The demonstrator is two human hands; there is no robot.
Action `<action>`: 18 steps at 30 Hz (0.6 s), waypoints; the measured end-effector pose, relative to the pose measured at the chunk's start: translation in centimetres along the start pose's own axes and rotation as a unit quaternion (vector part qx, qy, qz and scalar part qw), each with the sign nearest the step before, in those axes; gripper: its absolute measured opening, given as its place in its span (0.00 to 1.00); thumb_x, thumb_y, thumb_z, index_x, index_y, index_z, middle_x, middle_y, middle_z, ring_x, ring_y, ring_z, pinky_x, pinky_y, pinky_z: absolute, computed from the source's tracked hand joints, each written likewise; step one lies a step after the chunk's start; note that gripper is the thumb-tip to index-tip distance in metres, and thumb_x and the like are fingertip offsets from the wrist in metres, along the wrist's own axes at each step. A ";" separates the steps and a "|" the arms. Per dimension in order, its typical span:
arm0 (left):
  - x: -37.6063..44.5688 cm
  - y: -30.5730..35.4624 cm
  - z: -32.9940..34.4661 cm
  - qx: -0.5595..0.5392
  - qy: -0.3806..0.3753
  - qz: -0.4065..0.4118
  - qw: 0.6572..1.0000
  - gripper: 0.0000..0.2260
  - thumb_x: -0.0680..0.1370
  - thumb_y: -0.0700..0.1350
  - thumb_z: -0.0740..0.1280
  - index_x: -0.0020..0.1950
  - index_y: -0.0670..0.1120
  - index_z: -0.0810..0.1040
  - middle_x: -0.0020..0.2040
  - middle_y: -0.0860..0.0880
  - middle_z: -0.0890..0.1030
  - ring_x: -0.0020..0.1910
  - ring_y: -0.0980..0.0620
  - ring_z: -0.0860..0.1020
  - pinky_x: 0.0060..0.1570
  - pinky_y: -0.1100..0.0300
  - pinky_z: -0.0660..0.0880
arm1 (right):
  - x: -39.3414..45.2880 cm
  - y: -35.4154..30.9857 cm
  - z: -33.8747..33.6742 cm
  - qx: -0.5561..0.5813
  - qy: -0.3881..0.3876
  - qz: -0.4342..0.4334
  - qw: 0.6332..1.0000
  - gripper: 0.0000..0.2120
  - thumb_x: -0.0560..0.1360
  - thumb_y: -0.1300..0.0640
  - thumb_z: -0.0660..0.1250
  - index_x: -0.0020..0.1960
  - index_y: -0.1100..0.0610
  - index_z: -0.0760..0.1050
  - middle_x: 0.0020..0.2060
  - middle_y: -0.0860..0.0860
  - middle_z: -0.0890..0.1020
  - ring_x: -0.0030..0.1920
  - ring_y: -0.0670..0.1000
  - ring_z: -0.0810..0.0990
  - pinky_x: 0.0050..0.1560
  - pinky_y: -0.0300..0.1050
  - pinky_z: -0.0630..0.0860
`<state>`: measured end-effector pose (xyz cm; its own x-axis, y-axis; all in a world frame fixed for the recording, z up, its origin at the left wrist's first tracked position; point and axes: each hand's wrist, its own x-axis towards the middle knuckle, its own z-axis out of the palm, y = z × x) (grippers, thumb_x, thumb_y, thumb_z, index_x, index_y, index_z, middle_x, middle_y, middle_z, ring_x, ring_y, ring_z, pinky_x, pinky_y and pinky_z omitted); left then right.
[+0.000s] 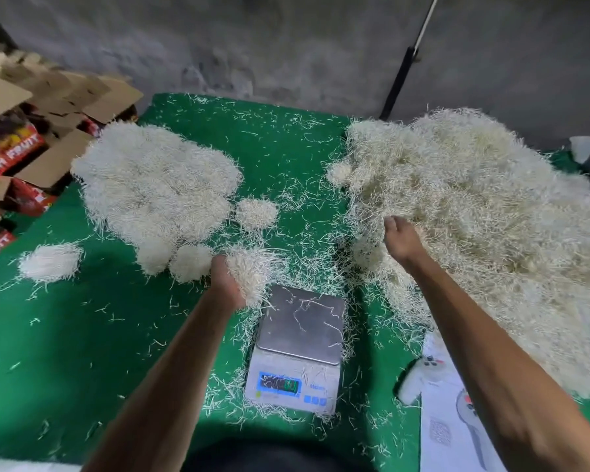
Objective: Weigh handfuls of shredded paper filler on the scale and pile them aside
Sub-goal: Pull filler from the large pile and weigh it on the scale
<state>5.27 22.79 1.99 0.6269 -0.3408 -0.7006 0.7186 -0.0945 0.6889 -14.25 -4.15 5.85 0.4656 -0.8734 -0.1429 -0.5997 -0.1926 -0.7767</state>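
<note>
A person weighs paper filler on a green table: the scale (298, 349) at 6 o'clock holds only stray strands. The left hand (227, 284) grips a handful (252, 270) just beside it; the right hand (401, 241), fingers buried, digs into the large unweighed heap (474, 216) at 2 o'clock. Many weighed piles (154, 185) sit at 10 o'clock; plenty apparently remains.

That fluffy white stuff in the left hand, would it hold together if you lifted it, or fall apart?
Probably sheds: the handful of shredded paper in the left hand bristles with loose ends, and stray strands litter the green cloth and scale. Likely very light and springy, since the weighed pile sits puffed up.
</note>
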 end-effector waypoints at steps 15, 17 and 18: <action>-3.8 -1.7 3.5 0.028 -0.322 0.003 0.946 0.26 0.83 0.48 0.48 0.72 0.33 0.71 0.70 0.28 0.71 0.63 0.36 0.78 0.72 0.38 0.67 | -10.5 -2.1 7.8 0.076 -0.307 -0.055 0.947 0.41 0.72 0.40 0.76 0.79 0.46 0.63 0.70 0.47 0.76 0.63 0.47 0.79 0.65 0.50 0.76; -3.6 -2.1 2.6 0.145 -0.287 0.043 0.946 0.21 0.84 0.46 0.59 0.74 0.37 0.68 0.73 0.29 0.67 0.51 0.45 0.81 0.61 0.46 0.79 | -11.0 -1.5 8.8 0.156 -0.222 -0.042 0.962 0.31 0.77 0.54 0.74 0.76 0.54 0.67 0.60 0.43 0.83 0.57 0.46 0.84 0.64 0.50 0.79; -3.0 -2.5 1.9 0.217 -0.221 0.093 0.946 0.21 0.82 0.47 0.67 0.72 0.40 0.70 0.74 0.32 0.67 0.51 0.49 0.80 0.51 0.55 0.82 | -11.0 -0.9 9.0 0.198 -0.186 -0.023 0.962 0.27 0.79 0.57 0.72 0.75 0.55 0.69 0.50 0.40 0.85 0.48 0.41 0.85 0.61 0.48 0.79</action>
<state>1.03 22.22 2.74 0.4738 -0.7380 -0.4804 0.3573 -0.3375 0.8709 -12.99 9.68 2.62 0.7312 -0.6329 -0.2547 -0.3116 0.0223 -0.9499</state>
